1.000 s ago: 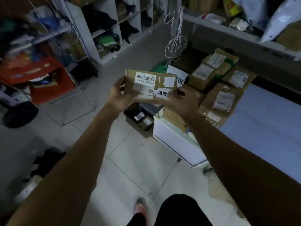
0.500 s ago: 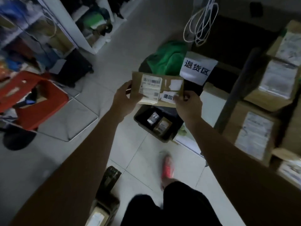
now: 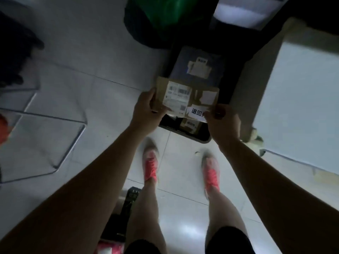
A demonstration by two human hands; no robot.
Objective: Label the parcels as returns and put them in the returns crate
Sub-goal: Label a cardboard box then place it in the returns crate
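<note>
Gripping one parcel (image 3: 194, 92) over one crate (image 3: 201, 139): left hand (image 3: 146, 109), right hand (image 3: 222, 122).

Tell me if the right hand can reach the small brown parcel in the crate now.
Probably not: the right hand grips the labelled parcel, which the left hand also holds, right over the crate, covering most of that small brown parcel.

Pale tiled floor (image 3: 102, 74): dark rectangular plastic crate (image 3: 200, 139) stands centre-far; dark round bin with green liner (image 3: 146, 33) beyond it; chrome tube frame (image 3: 73, 143) left; two red shoes (image 3: 150, 167) near.
</note>
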